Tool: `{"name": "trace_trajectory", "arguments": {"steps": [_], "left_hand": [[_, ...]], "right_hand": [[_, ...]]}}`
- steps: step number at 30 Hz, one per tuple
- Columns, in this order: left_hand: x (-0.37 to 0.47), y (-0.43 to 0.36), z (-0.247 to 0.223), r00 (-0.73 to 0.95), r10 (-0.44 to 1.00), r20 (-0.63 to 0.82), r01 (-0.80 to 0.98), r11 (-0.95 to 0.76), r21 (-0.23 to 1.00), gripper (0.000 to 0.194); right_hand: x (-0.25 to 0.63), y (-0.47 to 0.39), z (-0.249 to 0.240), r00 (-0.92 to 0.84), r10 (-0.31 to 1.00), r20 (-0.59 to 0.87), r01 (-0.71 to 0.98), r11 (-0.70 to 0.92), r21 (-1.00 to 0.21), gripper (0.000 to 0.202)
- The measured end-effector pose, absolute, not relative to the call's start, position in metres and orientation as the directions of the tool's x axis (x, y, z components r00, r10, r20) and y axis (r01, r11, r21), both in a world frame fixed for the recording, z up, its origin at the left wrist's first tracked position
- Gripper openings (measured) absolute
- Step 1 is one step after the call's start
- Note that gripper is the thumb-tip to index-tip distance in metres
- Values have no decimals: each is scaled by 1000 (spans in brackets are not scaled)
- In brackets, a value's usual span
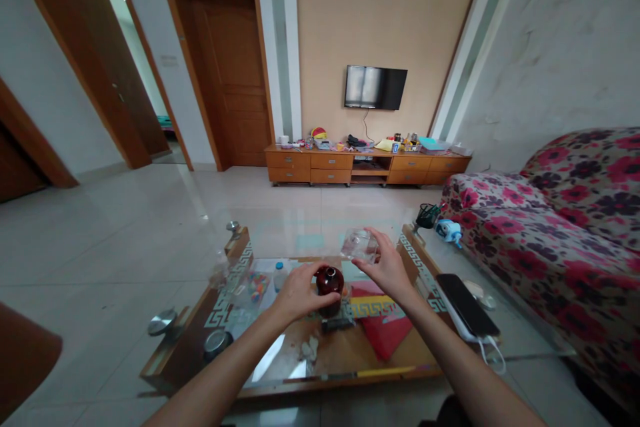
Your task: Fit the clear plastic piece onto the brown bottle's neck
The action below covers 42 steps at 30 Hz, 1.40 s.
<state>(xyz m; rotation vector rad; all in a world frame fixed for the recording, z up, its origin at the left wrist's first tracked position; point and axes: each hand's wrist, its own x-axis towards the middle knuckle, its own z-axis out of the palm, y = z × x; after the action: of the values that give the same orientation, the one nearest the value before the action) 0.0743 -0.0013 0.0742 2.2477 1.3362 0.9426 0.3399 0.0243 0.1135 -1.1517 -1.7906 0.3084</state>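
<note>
My left hand (297,292) grips a small, glossy dark red-brown bottle (330,281) with a narrow open mouth, over the middle of the glass table. The thumb is at its near side and the fingers are round its left and far side. My right hand (387,268) is closed on a clear see-through cup (359,244), held up to the right of the bottle and a little farther off. The cup looks tilted, and whether anything is in it I cannot tell. The two hands are apart. Below the bottle, a small dark object (338,325) shows at the table.
The glass-topped table (280,373) bears a black phone (467,303) on a white item with a cable, a blue-capped bottle (280,275), colourful balls (259,285), a metal-topped container (217,345) and a mesh holder (427,215). Red material (385,333) shows through the glass. A flowered sofa (575,227) stands right.
</note>
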Motion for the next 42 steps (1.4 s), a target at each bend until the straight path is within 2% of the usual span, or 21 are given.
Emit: {"name": "trace_trajectory", "arguments": {"steps": [6, 15, 25, 37, 42], "left_hand": [[78, 0, 64, 344, 873, 346, 630, -488, 604, 76], [75, -2, 62, 356, 895, 267, 748, -445, 492, 83], [73, -2, 61, 369, 894, 252, 752, -447, 484, 86], [72, -3, 64, 370, 903, 216, 753, -428, 500, 92], [72, -9, 73, 377, 905, 197, 755, -423, 501, 84]], "right_hand": [[338, 20, 108, -225, 795, 564, 650, 554, -521, 72], [337, 22, 101, -244, 781, 575, 718, 544, -434, 75], [332, 15, 105, -302, 783, 544, 813, 510, -282, 82], [327, 12, 106, -362, 750, 554, 800, 555, -228, 87], [327, 12, 106, -372, 746, 552, 801, 558, -214, 86]]}}
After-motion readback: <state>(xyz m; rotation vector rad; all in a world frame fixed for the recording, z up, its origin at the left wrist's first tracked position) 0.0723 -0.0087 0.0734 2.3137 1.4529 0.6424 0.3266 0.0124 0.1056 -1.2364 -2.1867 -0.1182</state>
